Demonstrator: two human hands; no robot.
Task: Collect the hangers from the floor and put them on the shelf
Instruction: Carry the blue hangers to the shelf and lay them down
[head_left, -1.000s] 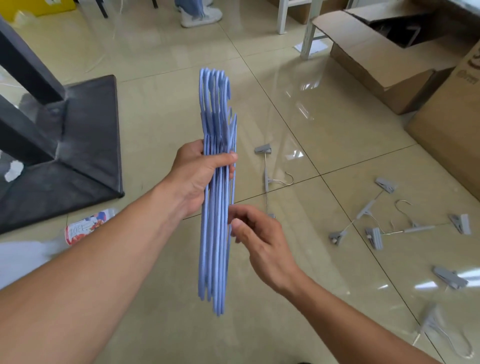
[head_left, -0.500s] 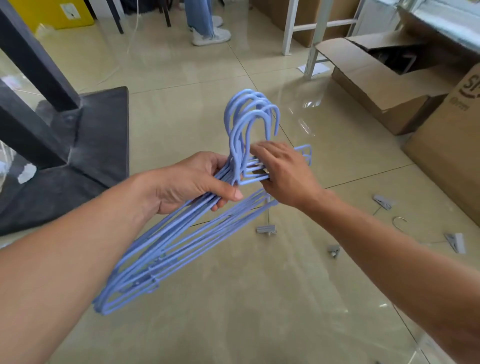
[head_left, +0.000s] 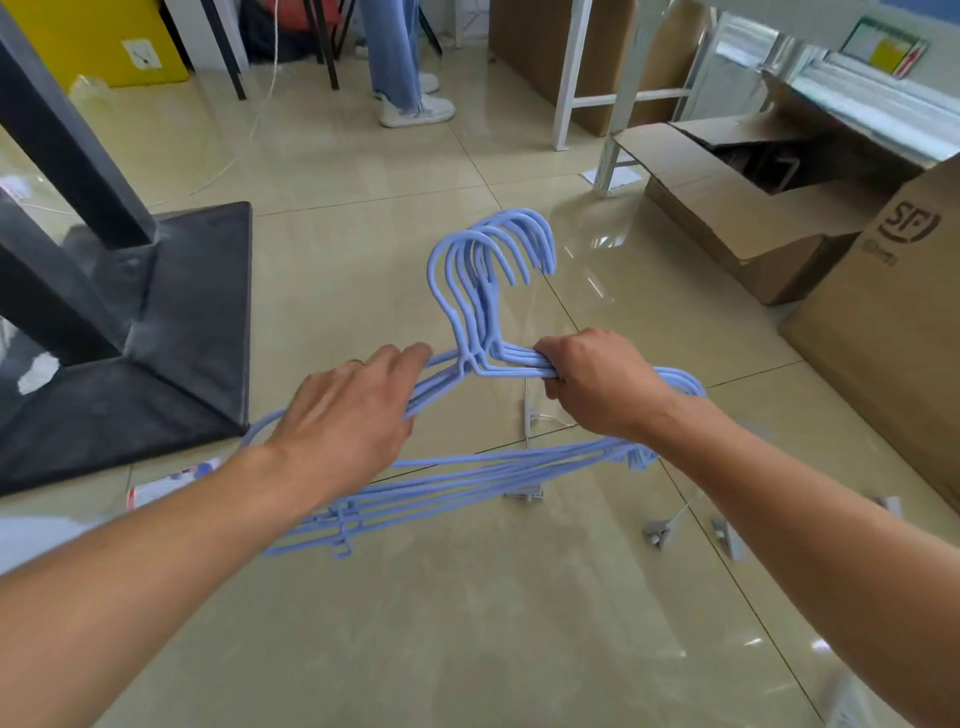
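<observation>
I hold a bundle of several light blue hangers (head_left: 483, 291) flat in front of me, hooks pointing away. My left hand (head_left: 348, 415) grips the left shoulders of the bundle. My right hand (head_left: 597, 384) is closed around the right shoulders just beside the hook necks. The lower bars fan out below my wrists. On the floor beneath lie grey metal clip hangers (head_left: 527, 415), partly hidden by the blue bundle, and more clips (head_left: 657, 532) near my right forearm.
A black stand base (head_left: 192, 322) with slanted posts sits at left. Open cardboard boxes (head_left: 737, 208) and a tall box (head_left: 893, 332) line the right. A white rack leg (head_left: 566, 88) and a person's legs (head_left: 400, 67) stand at the back. A small packet (head_left: 166, 486) lies on the tiles.
The bundle has turned from edge-on and vertical to flat and spread. My right hand moved up from the lower edge and closed on the right shoulders. My view tilted upward.
</observation>
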